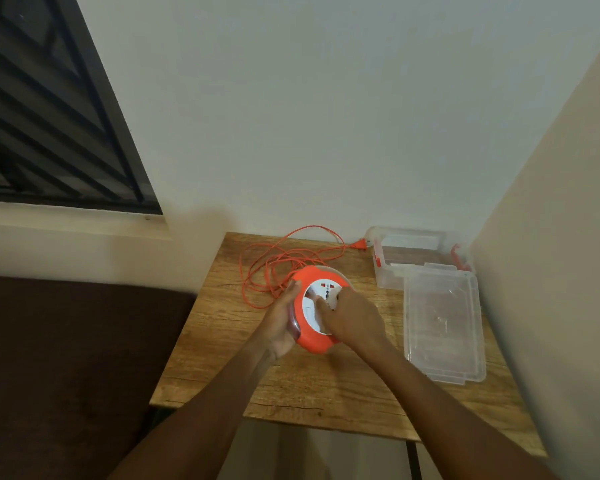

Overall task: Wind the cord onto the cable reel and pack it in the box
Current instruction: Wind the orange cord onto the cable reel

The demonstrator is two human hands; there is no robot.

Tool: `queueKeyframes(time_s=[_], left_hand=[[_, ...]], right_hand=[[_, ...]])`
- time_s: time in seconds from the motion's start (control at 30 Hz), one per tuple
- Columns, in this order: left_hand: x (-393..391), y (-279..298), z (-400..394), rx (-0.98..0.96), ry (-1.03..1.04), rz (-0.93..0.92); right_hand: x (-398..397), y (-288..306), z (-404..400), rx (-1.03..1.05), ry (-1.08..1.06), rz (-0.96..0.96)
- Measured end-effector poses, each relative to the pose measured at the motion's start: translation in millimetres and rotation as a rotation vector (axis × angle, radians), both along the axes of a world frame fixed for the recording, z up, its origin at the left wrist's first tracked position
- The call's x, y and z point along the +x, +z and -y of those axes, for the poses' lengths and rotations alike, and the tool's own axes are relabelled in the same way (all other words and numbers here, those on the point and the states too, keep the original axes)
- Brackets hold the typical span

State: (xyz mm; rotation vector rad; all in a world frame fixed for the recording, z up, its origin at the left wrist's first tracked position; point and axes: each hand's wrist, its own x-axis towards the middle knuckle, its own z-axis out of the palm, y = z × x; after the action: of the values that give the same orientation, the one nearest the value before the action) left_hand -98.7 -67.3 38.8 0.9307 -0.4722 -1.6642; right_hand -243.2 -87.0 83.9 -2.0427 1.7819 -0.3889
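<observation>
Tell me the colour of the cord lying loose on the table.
Orange, matching its plug. The cord shows clearly in the head view, looped behind the reel.

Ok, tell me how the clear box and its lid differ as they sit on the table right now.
The box sits at the table's back right corner by the wall; the lid lies nearer the person, its far edge overlapping the box's front. The box carries orange-red latches on its sides; the lid shows none. The box stands open and looks deeper; the lid lies flat and shallow. Both are clear plastic rectangles, and neither hand touches them.
</observation>
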Motion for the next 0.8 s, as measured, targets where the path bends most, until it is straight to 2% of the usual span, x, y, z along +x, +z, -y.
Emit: queueKeyframes(time_s=[0.1,0.2,0.27,0.37,0.5,0.57,0.63,0.77,0.8], left_hand=[[9.8,0.8,7.1,-0.004,-0.004,-0.02],[17.6,2.1,7.8,-0.023,-0.045,-0.01],[20.2,2.9,7.4,-0.044,-0.074,0.013],[18.3,8.0,7.2,-0.044,-0.084,0.027],[14.2,15.7,5.9,-0.048,-0.085,0.055],[10.3,16.1,4.9,-0.086,-0.078,0.041],[1.9,13.7,4.0,-0.098,-0.043,0.03],[-11.7,0.0,1.7,-0.158,-0.013,0.184],[-12.1,-3.0,0.9,-0.173,-0.022,0.222]], right_hand=[[-12.4,1.7,-0.7,-0.274,0.275,-0.137],[-21.5,7.7,2.6,-0.236,0.545,-0.251],[-21.7,11.2,5.1,-0.257,0.563,-0.382],[-16.8,14.2,5.6,-0.308,0.541,-0.481],[-13.1,13.3,8.3,-0.3,0.491,-0.466],[-9.4,13.1,7.2,-0.275,0.351,-0.304],[-4.0,10.7,4.3,-0.106,0.132,-0.027],[3.7,1.1,-5.0,0.545,-0.489,0.893],[3.6,-1.9,-9.0,0.644,-0.574,1.044]])
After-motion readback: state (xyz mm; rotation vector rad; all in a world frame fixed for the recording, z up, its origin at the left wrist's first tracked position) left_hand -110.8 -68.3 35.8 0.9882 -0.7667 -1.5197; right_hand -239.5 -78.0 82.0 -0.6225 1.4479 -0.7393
